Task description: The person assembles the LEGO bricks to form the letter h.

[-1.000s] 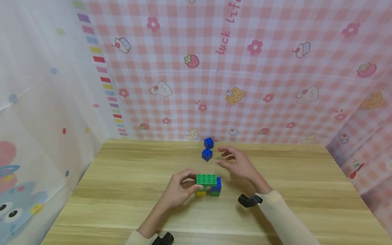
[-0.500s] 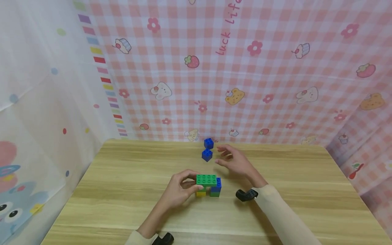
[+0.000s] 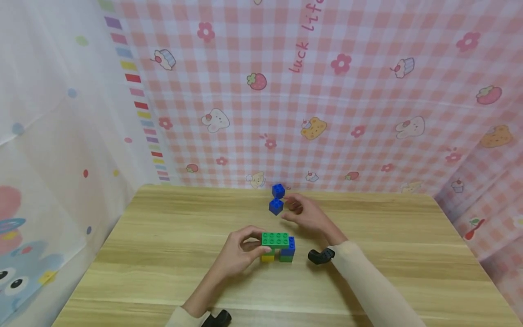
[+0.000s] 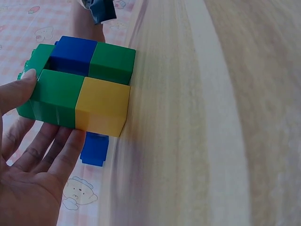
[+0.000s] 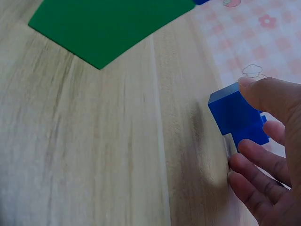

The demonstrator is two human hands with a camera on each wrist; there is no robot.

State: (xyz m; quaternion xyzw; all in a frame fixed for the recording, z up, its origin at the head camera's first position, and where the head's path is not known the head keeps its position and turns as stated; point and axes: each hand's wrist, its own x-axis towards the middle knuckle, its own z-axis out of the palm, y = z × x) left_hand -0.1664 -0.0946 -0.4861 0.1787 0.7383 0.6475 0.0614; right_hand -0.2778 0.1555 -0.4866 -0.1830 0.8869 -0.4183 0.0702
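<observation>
My left hand point(image 3: 239, 255) grips a small toy-brick structure by its left side, thumb in front and fingers behind. A long green brick point(image 3: 275, 239) with studs lies across its top. Under that, one leg is a green brick point(image 4: 57, 99) over a yellow brick point(image 4: 102, 106); the other is a blue brick point(image 4: 74, 55) over a green one point(image 4: 113, 62). Two loose blue bricks, a nearer one point(image 3: 276, 207) and a farther one point(image 3: 278, 190), stand corner to corner behind it. My right hand point(image 3: 309, 213) is right beside them, thumb and fingers apart, thumb overlapping one in the right wrist view.
The wooden table point(image 3: 163, 236) reaches back to a pink checked cloth point(image 3: 286, 150) hanging close behind the loose bricks. A white patterned cloth point(image 3: 53, 150) hangs at the left. A dark wrist-worn device point(image 3: 321, 256) sits near the right sleeve.
My right hand has moved left, closer to the two loose blue bricks. My left hand and the brick structure have stayed in place.
</observation>
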